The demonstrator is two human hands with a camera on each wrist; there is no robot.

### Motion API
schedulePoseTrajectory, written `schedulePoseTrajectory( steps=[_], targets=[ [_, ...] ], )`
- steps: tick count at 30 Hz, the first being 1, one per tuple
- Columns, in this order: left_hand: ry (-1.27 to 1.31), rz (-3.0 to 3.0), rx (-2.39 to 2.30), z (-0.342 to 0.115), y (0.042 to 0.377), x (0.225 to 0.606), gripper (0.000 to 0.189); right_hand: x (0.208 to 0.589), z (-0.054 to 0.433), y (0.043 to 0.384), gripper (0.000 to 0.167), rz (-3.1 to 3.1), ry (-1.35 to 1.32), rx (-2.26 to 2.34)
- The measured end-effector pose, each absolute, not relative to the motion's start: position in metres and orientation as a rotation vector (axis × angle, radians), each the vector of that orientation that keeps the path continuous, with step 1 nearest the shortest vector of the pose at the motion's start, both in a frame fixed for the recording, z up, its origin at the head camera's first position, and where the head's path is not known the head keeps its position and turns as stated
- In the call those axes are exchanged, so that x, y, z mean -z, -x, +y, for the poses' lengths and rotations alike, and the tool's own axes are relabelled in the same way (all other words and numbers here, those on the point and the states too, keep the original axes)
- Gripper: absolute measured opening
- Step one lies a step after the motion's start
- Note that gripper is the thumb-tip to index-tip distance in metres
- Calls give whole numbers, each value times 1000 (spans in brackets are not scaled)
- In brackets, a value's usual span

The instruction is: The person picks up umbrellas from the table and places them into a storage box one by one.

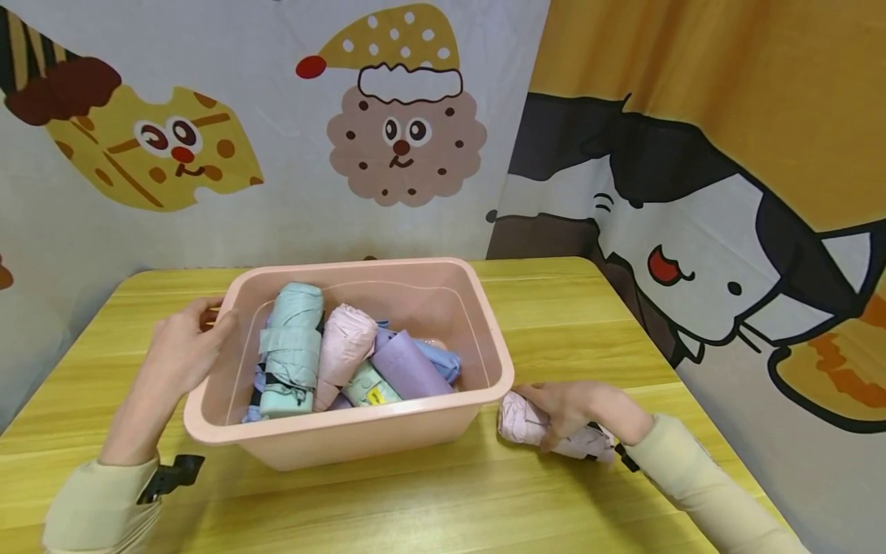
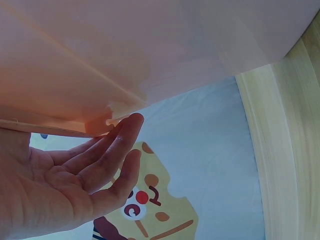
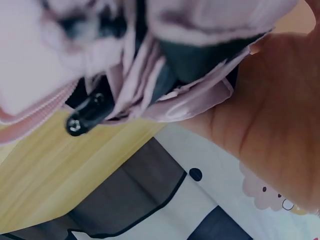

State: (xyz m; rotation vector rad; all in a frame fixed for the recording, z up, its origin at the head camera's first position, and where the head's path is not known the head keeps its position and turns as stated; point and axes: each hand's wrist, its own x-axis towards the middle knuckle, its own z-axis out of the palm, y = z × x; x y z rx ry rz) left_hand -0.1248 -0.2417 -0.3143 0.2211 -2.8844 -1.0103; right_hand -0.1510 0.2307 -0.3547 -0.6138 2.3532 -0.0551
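My left hand (image 1: 181, 348) holds the left rim of a pink plastic tub (image 1: 360, 437). In the left wrist view its fingers (image 2: 117, 155) curve up under that rim, with the thumb hidden. To the right of the tub, my right hand (image 1: 577, 408) grips a pale pink folded umbrella (image 1: 521, 420) from above, low over the table. Loose pink fabric and a black rib end (image 3: 87, 117) show close up in the right wrist view. Inside the tub lie a teal folded umbrella (image 1: 294, 346), a pink folded umbrella (image 1: 346, 342) and a purple rolled piece (image 1: 410, 368).
The tub stands on a yellow wood-grain table (image 1: 332, 508). A blue bundle (image 1: 443, 360) and a pale green one with a yellow label (image 1: 370, 386) also lie in it. Behind the table hangs a cloth (image 1: 270, 223) printed with cartoon figures.
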Motion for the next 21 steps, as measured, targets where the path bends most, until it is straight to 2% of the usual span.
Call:
schedulePoseTrajectory(
  steps=[21],
  targets=[
    [-207, -2879, 998, -242, 125, 315, 64, 350, 246, 171, 65, 2568, 1033, 24]
  ],
)
